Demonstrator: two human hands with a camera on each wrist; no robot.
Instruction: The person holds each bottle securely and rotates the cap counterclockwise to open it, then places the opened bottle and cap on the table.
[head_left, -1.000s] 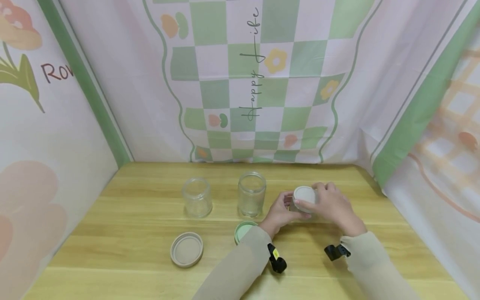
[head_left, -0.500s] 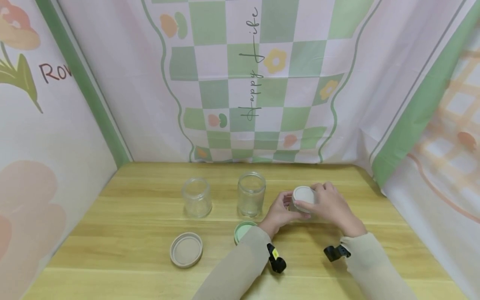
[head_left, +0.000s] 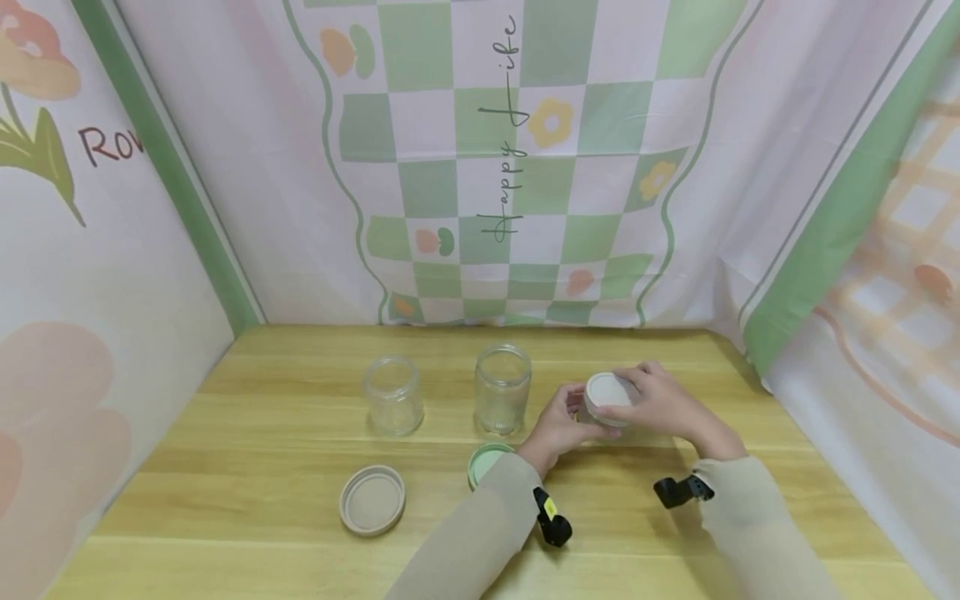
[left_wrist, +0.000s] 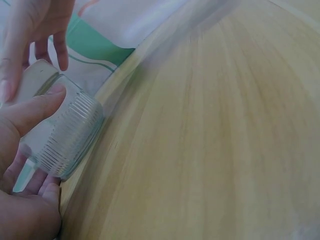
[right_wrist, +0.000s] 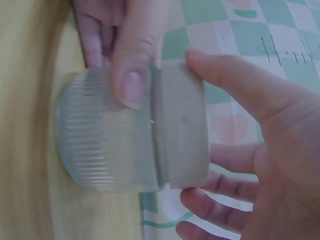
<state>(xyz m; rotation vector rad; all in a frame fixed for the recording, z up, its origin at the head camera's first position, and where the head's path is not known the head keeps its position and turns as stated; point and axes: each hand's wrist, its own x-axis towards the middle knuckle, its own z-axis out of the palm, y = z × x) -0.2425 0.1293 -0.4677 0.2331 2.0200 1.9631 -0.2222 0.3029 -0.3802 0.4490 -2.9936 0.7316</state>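
At the right of the table in the head view, my left hand [head_left: 558, 429] grips a ribbed clear glass jar [right_wrist: 107, 142], its thumb laid along the side. A whitish round lid [head_left: 609, 390] sits on the jar's mouth, and a thin dark line shows between lid and glass in the right wrist view. My right hand [head_left: 663, 410] holds this lid by its edge, thumb on one side and fingertips on the other. From the left wrist, the ribbed base shows close over the wood. Most of the jar is hidden behind the hands in the head view.
Two open glass jars stand to the left, a shorter jar [head_left: 393, 396] and a taller jar [head_left: 503, 390]. A beige lid [head_left: 372, 501] lies nearer the front. A green lid [head_left: 489, 463] is partly covered by the left sleeve. Printed curtains [head_left: 300, 275] border the wooden table [head_left: 247, 467].
My right hand has shifted its fingers on the whitish lid, and its wrist has swung slightly to the right. The left hand and the jar have stayed in place.
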